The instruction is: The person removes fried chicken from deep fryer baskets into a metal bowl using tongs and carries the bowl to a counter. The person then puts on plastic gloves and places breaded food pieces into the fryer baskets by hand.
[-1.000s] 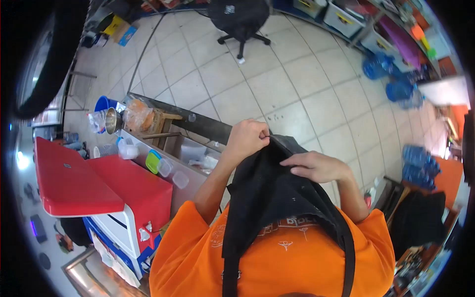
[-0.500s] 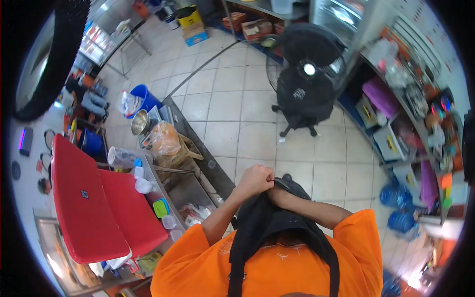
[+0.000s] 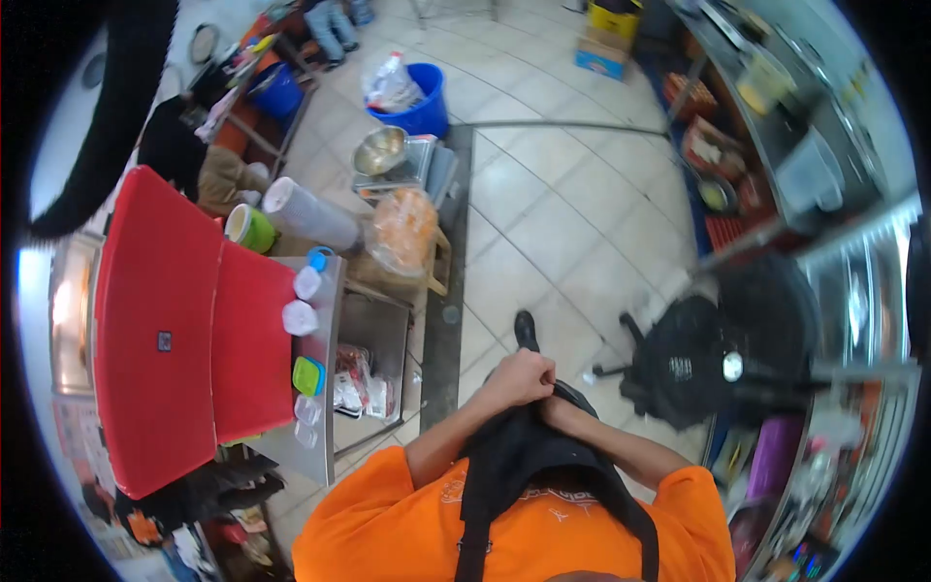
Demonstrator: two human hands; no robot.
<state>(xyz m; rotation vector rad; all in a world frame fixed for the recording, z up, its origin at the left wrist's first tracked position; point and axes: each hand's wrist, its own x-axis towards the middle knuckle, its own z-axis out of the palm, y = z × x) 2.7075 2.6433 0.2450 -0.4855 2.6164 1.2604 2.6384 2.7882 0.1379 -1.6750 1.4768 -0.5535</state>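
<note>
Saw a black apron (image 3: 524,441) down near the front, roughly middle of the scene, worn over an orange shirt (image 3: 369,524) and bunched up at its far end. Ran lengthwise from near to far, from the straps (image 3: 475,519) at the chest out over the floor tiles (image 3: 543,184), pointing away from the wearer with just a slight lean to the right.

Spotted the left hand (image 3: 522,378) in a closed fist at that far end, apparently pinching a bit of the edge. Found the right hand (image 3: 556,411) right beside it, on the near right, mostly swallowed by the cloth. Couldn't tell how far open, or about any hold in there (fingers totally hidden, sorry).

Noticed a black shoe (image 3: 526,330) on the floor just past the left hand. Over on the left, made out a big red cooler (image 3: 257,339), a green-lidded container (image 3: 308,376) beside it, and farther off a metal bowl (image 3: 380,150) and a blue bucket (image 3: 424,112). Over on the right, saw a black chair (image 3: 669,359).
</note>
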